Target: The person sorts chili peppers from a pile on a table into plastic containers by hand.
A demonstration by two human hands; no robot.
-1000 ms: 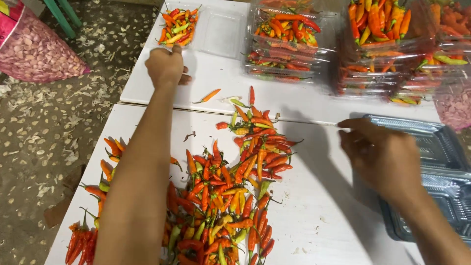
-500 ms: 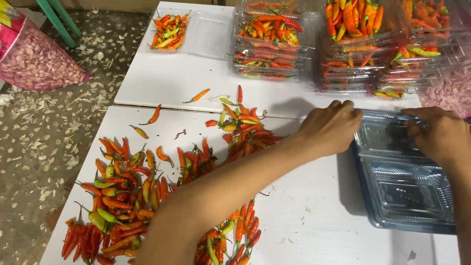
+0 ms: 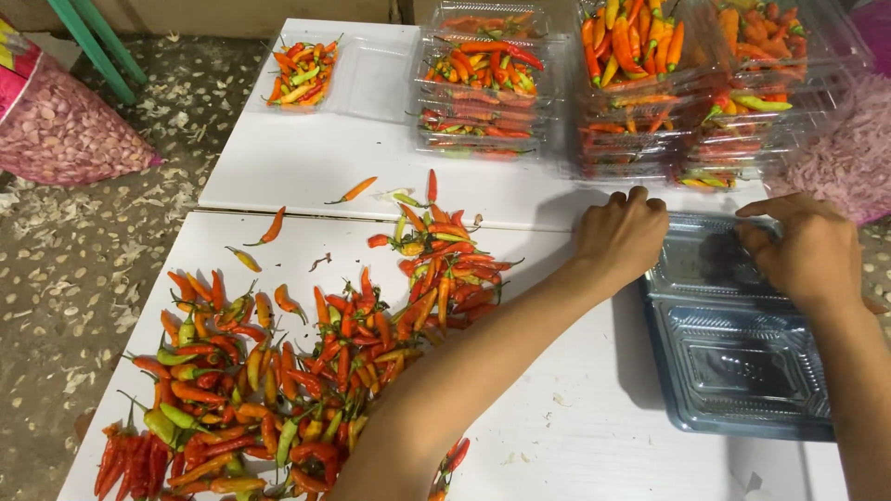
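The white desk (image 3: 306,176) runs as two slabs with a seam between; bare room lies along its near right edge. A wide heap of chilies (image 3: 306,371) covers the near left part. Filled clear boxes (image 3: 613,83) line the far edge. The empty clear container (image 3: 733,362) (dark-rimmed) sits near the right edge. The left hand (image 3: 624,237), fingers curled, grips its far left corner; the right hand (image 3: 806,249) pinches its far rim.
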